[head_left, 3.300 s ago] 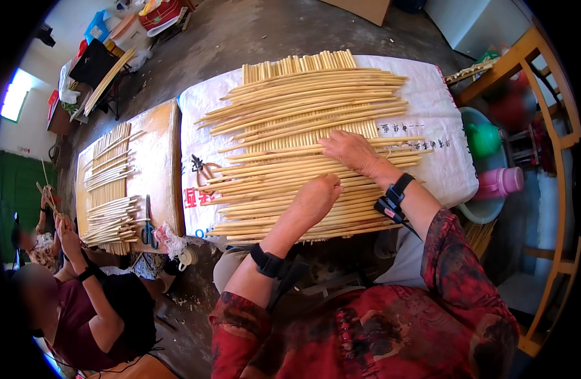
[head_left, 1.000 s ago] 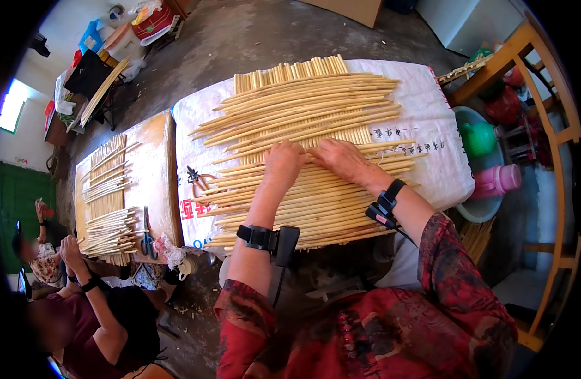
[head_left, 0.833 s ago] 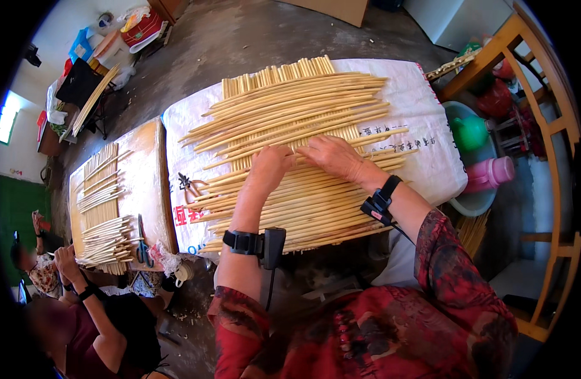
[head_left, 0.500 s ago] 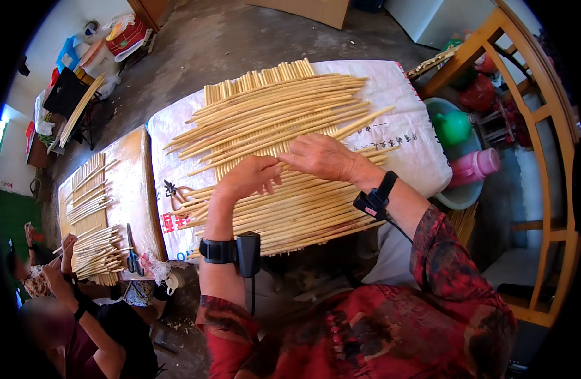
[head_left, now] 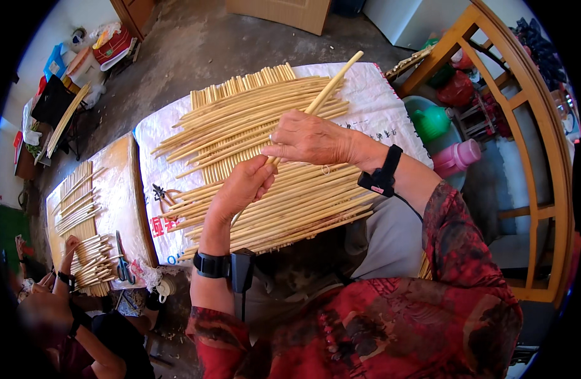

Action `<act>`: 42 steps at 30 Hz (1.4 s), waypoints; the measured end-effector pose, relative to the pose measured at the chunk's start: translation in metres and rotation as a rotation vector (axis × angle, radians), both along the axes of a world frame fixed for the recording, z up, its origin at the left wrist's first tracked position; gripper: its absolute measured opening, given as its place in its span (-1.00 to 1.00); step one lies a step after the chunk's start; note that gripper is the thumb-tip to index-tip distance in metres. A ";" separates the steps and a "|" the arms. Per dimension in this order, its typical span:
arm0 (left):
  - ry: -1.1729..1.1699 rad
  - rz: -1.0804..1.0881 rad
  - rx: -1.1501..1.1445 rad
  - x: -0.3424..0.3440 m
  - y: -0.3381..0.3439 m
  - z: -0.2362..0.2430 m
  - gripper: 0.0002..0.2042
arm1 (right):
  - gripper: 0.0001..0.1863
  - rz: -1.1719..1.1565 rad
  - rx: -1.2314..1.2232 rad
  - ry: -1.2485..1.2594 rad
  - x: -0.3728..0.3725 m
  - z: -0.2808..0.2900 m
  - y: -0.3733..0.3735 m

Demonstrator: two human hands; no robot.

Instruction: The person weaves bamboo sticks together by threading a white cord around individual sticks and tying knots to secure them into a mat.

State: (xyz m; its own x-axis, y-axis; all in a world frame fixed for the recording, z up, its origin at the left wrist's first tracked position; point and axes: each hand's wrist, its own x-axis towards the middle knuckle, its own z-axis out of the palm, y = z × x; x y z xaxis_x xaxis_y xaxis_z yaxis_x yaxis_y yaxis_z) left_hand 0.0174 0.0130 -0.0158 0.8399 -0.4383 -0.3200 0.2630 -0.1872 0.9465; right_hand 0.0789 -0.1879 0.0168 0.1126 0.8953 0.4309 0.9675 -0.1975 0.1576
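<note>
A pale, peeled stick (head_left: 336, 82) slants between my hands, its far end raised over the bundle and its thin lower part coming out beneath my left hand. My right hand (head_left: 312, 138) is closed around its middle. Just below, my left hand (head_left: 243, 184) pinches the same stick with thumb and fingers. Under my hands lies a woven mat of sticks (head_left: 224, 172) running up and down. Several loose sticks (head_left: 259, 107) are laid across its far part. More sticks (head_left: 290, 199) are spread in a layer on the near side, partly hidden by my left forearm.
A white cloth covers the table (head_left: 372, 82). Scissors (head_left: 166, 194) with dark handles lie at its left. Another table (head_left: 123, 183) to the left bears a similar mat and blue scissors (head_left: 122, 260); a person's hands work there. A basin (head_left: 454, 180) and wooden frame (head_left: 524, 151) stand right.
The held stick has swung from lying nearly flat to a steeper slant, its far end now raised away from me. Both hands keep close together on it. The whole view has shifted slightly.
</note>
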 end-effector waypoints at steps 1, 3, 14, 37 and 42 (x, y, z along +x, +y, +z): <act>0.001 0.033 -0.007 -0.001 0.003 -0.002 -0.79 | -0.73 -0.043 0.088 -0.008 -0.001 0.005 0.001; 0.001 0.093 -0.029 -0.001 0.011 -0.008 -0.80 | -0.73 -0.134 0.256 -0.026 -0.007 0.020 -0.006; 0.038 0.320 -0.147 -0.004 0.024 0.002 -0.80 | -0.90 -0.817 -0.100 0.427 0.000 -0.070 -0.070; 0.034 0.371 -0.233 0.004 0.025 -0.006 -0.81 | -0.88 -0.393 1.110 1.309 0.013 0.029 -0.028; 0.065 0.356 -0.279 0.003 0.018 -0.001 -0.82 | -0.88 -0.393 0.890 1.352 -0.020 0.034 0.003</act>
